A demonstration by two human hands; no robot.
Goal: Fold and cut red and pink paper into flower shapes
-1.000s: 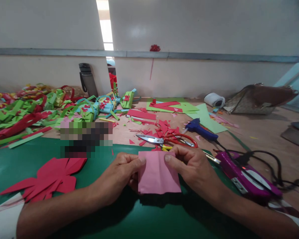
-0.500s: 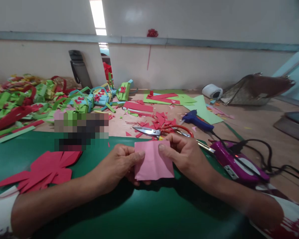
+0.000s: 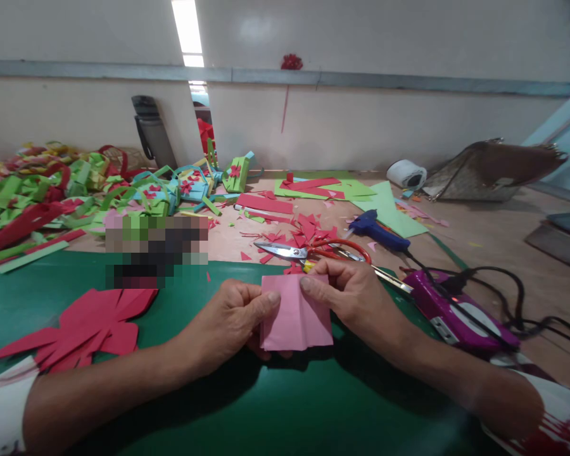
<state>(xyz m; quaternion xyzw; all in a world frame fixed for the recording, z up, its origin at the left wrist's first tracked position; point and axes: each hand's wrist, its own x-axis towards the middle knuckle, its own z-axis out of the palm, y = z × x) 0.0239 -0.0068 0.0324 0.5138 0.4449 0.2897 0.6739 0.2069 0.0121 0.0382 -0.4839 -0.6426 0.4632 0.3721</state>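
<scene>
A small pink paper is held upright over the green mat by both hands. My left hand pinches its left top edge with thumb on the front. My right hand pinches the top right part, thumb on the front. The paper shows lengthwise creases near its lower edge. Red-handled scissors lie just behind the hands.
A red paper flower shape lies on the mat at left. A blue glue gun and a purple tool with black cables sit at right. Heaps of green and red paper strips fill the left; a bag stands far right.
The view shifted slightly, then settled. My thumbs have moved closer together on the pink paper, which now looks narrower and creased.
</scene>
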